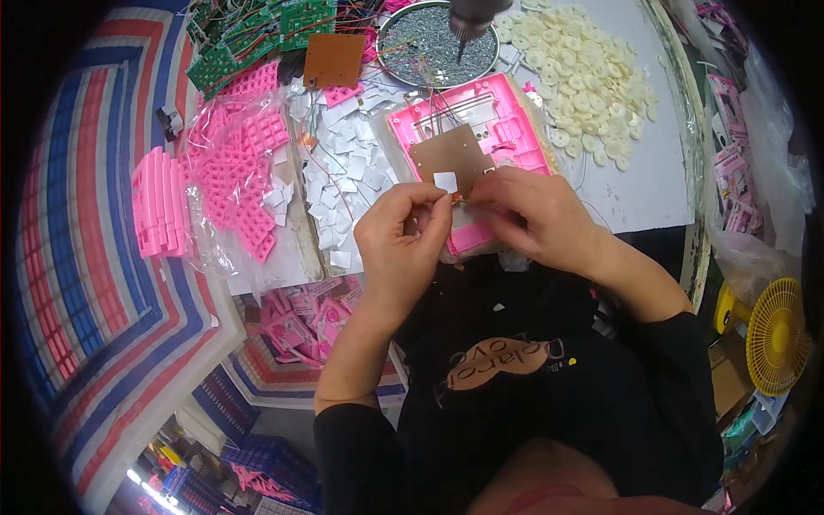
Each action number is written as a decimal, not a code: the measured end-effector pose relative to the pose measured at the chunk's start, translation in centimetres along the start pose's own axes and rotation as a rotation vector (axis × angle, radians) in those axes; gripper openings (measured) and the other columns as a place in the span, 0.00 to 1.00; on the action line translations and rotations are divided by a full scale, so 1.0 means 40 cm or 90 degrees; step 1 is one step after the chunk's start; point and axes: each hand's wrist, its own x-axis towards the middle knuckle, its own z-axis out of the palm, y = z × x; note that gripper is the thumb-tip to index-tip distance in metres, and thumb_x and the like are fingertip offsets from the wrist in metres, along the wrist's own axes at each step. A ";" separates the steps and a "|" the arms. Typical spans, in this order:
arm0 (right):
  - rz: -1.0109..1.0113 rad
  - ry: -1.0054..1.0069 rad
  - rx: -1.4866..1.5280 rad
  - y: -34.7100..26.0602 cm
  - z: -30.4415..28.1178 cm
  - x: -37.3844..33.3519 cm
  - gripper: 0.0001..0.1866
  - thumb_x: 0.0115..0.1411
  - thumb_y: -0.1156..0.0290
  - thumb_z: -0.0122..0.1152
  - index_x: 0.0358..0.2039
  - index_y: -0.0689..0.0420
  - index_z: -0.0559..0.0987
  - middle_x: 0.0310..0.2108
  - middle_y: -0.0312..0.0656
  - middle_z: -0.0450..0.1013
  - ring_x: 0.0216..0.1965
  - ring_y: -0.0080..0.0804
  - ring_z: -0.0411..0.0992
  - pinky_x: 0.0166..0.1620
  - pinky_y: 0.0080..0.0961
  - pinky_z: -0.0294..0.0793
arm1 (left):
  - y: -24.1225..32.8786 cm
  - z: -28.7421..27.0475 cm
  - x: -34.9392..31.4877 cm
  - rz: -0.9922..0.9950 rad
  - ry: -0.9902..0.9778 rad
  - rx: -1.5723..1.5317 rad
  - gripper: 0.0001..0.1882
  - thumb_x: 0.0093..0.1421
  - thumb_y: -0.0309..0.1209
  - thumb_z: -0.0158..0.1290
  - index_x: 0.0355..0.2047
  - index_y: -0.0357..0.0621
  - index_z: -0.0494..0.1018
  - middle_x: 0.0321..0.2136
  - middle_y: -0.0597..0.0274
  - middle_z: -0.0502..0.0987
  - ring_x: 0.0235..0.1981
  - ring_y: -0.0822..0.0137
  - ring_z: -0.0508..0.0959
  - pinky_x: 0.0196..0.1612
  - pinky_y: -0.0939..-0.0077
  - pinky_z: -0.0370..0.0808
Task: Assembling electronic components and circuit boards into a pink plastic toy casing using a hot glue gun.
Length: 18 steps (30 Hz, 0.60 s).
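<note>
There are two hands [399,240] [549,215], two brown boards [451,157] [333,60], one open pink casing [526,137] and one fan [777,336].

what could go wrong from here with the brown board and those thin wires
The thin wires cross the edge of the pink case, so they might snag or get pinched there. The tiny orange piece at the fingertips of the left hand and right hand could slip and drop. The screwdriver hangs with its tip above the round tray, perhaps close enough to bump a raised board.
</note>
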 end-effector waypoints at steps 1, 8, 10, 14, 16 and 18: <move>0.018 -0.002 0.001 -0.003 -0.002 0.002 0.10 0.55 0.76 0.65 0.39 0.58 0.81 0.36 0.42 0.76 0.33 0.44 0.77 0.35 0.35 0.78 | 0.001 0.006 -0.005 -0.015 0.013 -0.046 0.02 0.60 0.18 0.61 0.32 0.35 0.78 0.25 0.64 0.79 0.23 0.80 0.74 0.26 0.84 0.70; 0.000 0.029 -0.007 -0.009 0.007 -0.001 0.10 0.56 0.76 0.65 0.39 0.58 0.80 0.36 0.43 0.76 0.33 0.45 0.77 0.35 0.36 0.77 | -0.004 0.043 -0.023 -0.077 0.049 -0.249 0.04 0.64 0.16 0.57 0.38 0.32 0.75 0.31 0.65 0.79 0.26 0.83 0.74 0.28 0.90 0.70; 0.002 0.021 -0.008 -0.009 0.005 0.000 0.10 0.56 0.76 0.64 0.40 0.58 0.81 0.35 0.43 0.75 0.32 0.45 0.77 0.33 0.35 0.77 | -0.009 0.049 -0.024 -0.094 0.054 -0.285 0.04 0.64 0.16 0.57 0.40 0.31 0.74 0.32 0.63 0.79 0.27 0.83 0.75 0.28 0.90 0.70; 0.014 0.029 0.031 0.001 0.001 0.005 0.09 0.58 0.76 0.63 0.40 0.59 0.80 0.31 0.44 0.76 0.29 0.42 0.77 0.31 0.33 0.76 | -0.009 0.056 -0.025 -0.112 0.077 -0.354 0.05 0.66 0.17 0.55 0.41 0.31 0.73 0.35 0.59 0.81 0.29 0.81 0.77 0.31 0.90 0.72; 0.130 0.006 0.088 -0.022 -0.018 0.017 0.09 0.59 0.76 0.63 0.40 0.59 0.80 0.28 0.44 0.77 0.27 0.42 0.77 0.31 0.32 0.76 | -0.005 0.057 -0.027 -0.108 0.082 -0.372 0.05 0.66 0.17 0.54 0.42 0.31 0.72 0.37 0.57 0.81 0.31 0.80 0.78 0.33 0.89 0.74; 0.180 -0.002 0.120 -0.031 -0.023 0.027 0.08 0.59 0.75 0.63 0.40 0.59 0.80 0.27 0.44 0.78 0.26 0.41 0.78 0.31 0.31 0.76 | 0.000 0.060 -0.029 -0.097 0.084 -0.368 0.05 0.67 0.16 0.54 0.42 0.31 0.71 0.38 0.54 0.82 0.34 0.78 0.80 0.36 0.88 0.76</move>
